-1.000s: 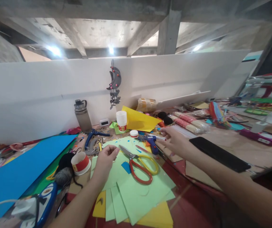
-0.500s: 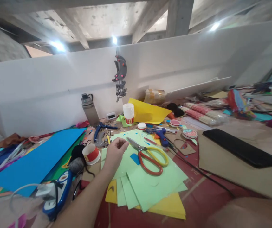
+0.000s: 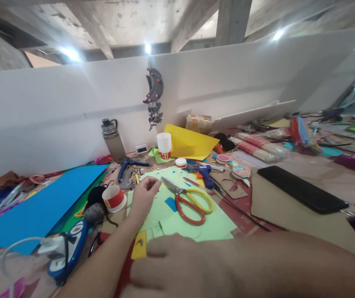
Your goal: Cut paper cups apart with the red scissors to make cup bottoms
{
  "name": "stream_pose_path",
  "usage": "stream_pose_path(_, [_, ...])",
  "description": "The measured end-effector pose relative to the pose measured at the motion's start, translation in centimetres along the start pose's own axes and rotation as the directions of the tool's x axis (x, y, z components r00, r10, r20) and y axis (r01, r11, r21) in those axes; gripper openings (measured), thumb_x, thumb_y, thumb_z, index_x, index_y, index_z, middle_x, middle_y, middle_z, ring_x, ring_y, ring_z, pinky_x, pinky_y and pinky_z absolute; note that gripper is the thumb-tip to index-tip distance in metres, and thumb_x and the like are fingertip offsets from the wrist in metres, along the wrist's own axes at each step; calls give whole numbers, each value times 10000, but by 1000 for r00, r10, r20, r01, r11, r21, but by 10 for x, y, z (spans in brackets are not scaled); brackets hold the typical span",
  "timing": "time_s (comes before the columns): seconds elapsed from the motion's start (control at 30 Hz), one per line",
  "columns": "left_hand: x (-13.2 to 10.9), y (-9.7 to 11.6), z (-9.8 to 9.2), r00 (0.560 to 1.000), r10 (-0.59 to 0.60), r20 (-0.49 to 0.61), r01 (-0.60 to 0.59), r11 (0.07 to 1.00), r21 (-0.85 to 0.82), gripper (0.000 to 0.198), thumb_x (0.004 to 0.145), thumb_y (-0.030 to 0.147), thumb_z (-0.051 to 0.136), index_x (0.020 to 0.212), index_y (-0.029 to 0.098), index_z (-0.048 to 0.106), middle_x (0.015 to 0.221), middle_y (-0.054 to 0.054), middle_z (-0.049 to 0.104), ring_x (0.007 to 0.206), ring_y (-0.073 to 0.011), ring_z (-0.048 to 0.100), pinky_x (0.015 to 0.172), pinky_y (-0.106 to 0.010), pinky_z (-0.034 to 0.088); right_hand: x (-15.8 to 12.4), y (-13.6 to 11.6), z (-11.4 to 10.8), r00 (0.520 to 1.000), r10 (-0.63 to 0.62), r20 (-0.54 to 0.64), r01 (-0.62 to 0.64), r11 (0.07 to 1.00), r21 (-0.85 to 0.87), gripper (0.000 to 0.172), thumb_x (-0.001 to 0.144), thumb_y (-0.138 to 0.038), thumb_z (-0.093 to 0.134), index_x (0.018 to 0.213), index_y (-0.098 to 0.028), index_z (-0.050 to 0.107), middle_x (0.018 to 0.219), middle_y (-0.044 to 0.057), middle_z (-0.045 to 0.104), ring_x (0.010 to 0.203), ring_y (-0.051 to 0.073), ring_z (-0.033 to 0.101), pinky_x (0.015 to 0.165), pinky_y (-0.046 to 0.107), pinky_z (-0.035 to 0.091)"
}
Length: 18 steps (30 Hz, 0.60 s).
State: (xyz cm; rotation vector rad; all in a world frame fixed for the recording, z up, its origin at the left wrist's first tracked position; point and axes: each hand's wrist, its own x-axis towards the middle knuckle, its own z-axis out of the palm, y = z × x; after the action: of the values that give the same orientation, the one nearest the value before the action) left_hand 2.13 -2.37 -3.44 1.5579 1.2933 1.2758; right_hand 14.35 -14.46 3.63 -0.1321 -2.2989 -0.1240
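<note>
Steel scissors with red and yellow loop handles (image 3: 180,191) lie on pale-green paper (image 3: 216,225), at three o'clock from the curled-closed left hand (image 3: 145,193) and twelve from the blurred right hand (image 3: 171,265), whose grip I cannot tell. Blades (image 3: 170,185) point to ten-thirty, the long axis running toward four-thirty.

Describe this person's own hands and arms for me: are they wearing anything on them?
The left hand and right hand are both ungloved. No sleeve, watch or bracelet shows along either forearm. The right hand is blurred, so small details such as a ring cannot be told.
</note>
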Motion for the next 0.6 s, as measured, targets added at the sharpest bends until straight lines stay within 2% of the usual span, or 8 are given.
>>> stream_pose_path(0.03, [0,0,0,1000,-2,1,2,1000,10,305,735,476,614,750,173,585,592,27,501,547,-103,423,520,-219,320,4,9,8,994,-109,24,109,994,-7,177,907,-355,466,870,-261,610,711,-48,567,589,79,512,545,179,469])
stream_pose_path(0.07, [0,-1,-1,1000,0,3,0,1000,24,320,740,495,601,733,176,577,575,32,484,534,-101,407,515,-222,313,6,17,15,989,-143,42,144,989,-40,167,903,-330,467,866,-255,611,726,-34,571,622,95,522,585,212,478])
stream_pose_path(0.1, [1,-1,-2,1000,7,3,-7,999,41,334,746,508,587,707,178,564,558,38,462,524,-99,389,514,-225,307,8,25,23,984,-177,10,177,981,-78,167,897,-306,463,853,-255,615,737,-29,572,642,111,525,597,242,474])
stream_pose_path(0.17, [2,-2,-4,999,32,-4,-32,996,80,362,762,517,562,637,181,512,531,47,411,514,-96,354,515,-230,298,10,38,39,976,-215,12,215,968,-131,188,894,-271,450,918,-240,635,840,-6,595,694,119,531,626,262,463])
stream_pose_path(0.3, [4,-5,-6,994,78,-78,-64,982,178,378,756,481,579,584,192,407,537,53,360,535,-99,330,525,-236,288,1,54,71,954,-295,50,298,952,-66,237,916,-323,426,988,-261,643,976,-7,625,759,106,546,717,266,456])
stream_pose_path(0.43, [3,-6,-6,991,79,-111,-45,959,279,355,767,442,573,594,197,383,549,52,362,543,-104,335,527,-240,280,-16,56,93,902,-416,115,420,907,-15,283,943,-291,372,981,-297,652,1016,-58,654,837,107,571,737,261,449])
stream_pose_path(0.6, [1,-3,-5,992,82,-92,-49,945,323,349,776,435,560,588,197,388,543,49,372,537,-109,350,530,-245,283,-29,47,97,859,-444,254,456,890,15,253,950,-263,394,1081,-310,604,1232,-48,568,1029,95,547,912,229,403])
